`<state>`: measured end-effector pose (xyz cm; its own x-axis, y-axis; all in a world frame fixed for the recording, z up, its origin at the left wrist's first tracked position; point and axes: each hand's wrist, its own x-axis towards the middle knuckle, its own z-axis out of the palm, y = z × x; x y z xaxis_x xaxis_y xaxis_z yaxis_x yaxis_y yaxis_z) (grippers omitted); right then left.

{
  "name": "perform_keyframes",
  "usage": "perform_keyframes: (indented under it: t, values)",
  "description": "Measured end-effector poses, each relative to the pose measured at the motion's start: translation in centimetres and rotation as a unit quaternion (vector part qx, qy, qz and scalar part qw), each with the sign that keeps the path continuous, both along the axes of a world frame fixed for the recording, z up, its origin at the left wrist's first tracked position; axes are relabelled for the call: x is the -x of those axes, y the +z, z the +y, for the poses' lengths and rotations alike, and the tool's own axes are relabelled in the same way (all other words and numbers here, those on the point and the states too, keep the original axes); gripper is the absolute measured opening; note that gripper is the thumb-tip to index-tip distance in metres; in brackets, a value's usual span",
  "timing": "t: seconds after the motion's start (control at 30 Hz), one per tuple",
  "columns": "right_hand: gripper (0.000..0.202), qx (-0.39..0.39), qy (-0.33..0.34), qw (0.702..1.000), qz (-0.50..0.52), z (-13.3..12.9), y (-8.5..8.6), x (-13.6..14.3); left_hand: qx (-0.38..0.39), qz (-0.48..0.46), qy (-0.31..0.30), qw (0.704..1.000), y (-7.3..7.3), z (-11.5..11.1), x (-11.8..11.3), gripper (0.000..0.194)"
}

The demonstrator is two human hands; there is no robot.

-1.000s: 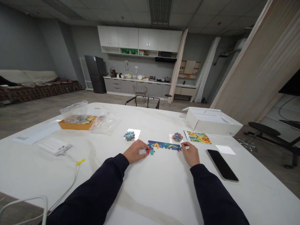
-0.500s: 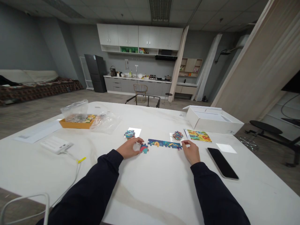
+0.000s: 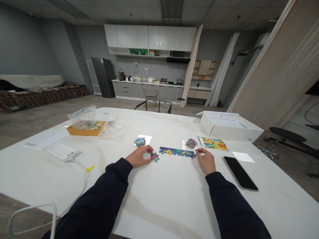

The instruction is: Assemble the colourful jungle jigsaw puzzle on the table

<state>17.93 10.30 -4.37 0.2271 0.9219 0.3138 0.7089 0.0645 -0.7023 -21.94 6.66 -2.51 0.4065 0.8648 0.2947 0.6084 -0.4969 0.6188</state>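
Observation:
My left hand (image 3: 139,156) grips a red and teal puzzle piece (image 3: 155,157) by its left side, thumb and forefinger on its edges. Just up and to the right of that piece lies a joined row of blue puzzle pieces (image 3: 177,152), flat on the white table (image 3: 159,199). At the row's right end, the fingertips of my right hand (image 3: 206,161) are pinched on its end piece. Behind the hands sit two small stacks, a left pile of pieces (image 3: 140,141) and a right pile of pieces (image 3: 191,143).
An orange tray (image 3: 84,131) with plastic bags stands at the left, near a white power bank (image 3: 64,152) with a cable. To the right are a picture card (image 3: 214,143), a white box (image 3: 230,127) and a black phone (image 3: 239,173).
The whole view has shifted a little, so the table's things appear slightly further right. Both hands keep nearly the same places at the puzzle pieces.

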Motion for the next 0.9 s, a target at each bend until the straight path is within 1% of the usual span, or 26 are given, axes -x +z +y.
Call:
perform_keyframes:
  t: [0.17, 0.3, 0.4, 0.47, 0.57, 0.63, 0.7, 0.8, 0.87, 0.9]
  values:
    - [0.032, 0.005, -0.003, 1.000, -0.005, -0.1, 0.2, 0.1, 0.004, 0.002, 0.000, 1.000, 0.1, 0.0, 0.1, 0.040]
    - [0.033, 0.006, -0.001, 1.000, -0.004, -0.1, 0.3, 0.1, -0.006, 0.006, 0.000, 1.000, -0.3, 0.0, 0.1, 0.037]
    - [0.035, -0.005, 0.001, 1.000, -0.003, -0.1, 0.2, 0.1, -0.011, 0.005, 0.000, 1.000, -0.4, 0.1, 0.2, 0.038]
    - [0.035, -0.008, 0.002, 1.000, -0.001, -0.1, 0.2, 0.1, -0.018, 0.001, 0.004, 1.000, -0.2, 0.0, 0.3, 0.038]
    - [0.035, -0.003, 0.000, 1.000, 0.001, 0.0, 0.1, 0.1, -0.027, -0.004, 0.021, 0.999, 0.4, -0.1, 0.6, 0.031]
    - [0.034, 0.002, 0.000, 1.000, 0.001, 0.0, 0.1, 0.1, -0.025, -0.004, 0.029, 0.999, 0.6, -0.2, 0.6, 0.031]
    - [0.034, 0.000, 0.002, 1.000, 0.000, 0.0, 0.1, 0.1, -0.020, 0.002, 0.024, 1.000, 0.4, -0.3, 0.4, 0.037]
    - [0.036, -0.007, 0.000, 1.000, -0.002, -0.1, 0.1, 0.1, -0.010, 0.018, 0.000, 1.000, -0.3, -0.3, 0.1, 0.047]
    - [0.036, -0.007, 0.000, 1.000, -0.002, -0.1, 0.1, 0.1, -0.016, 0.017, 0.003, 1.000, -0.5, -0.1, 0.2, 0.044]
    - [0.036, -0.007, 0.001, 1.000, -0.002, 0.0, 0.1, 0.1, -0.030, 0.007, 0.020, 0.999, -0.5, 0.1, 0.5, 0.039]
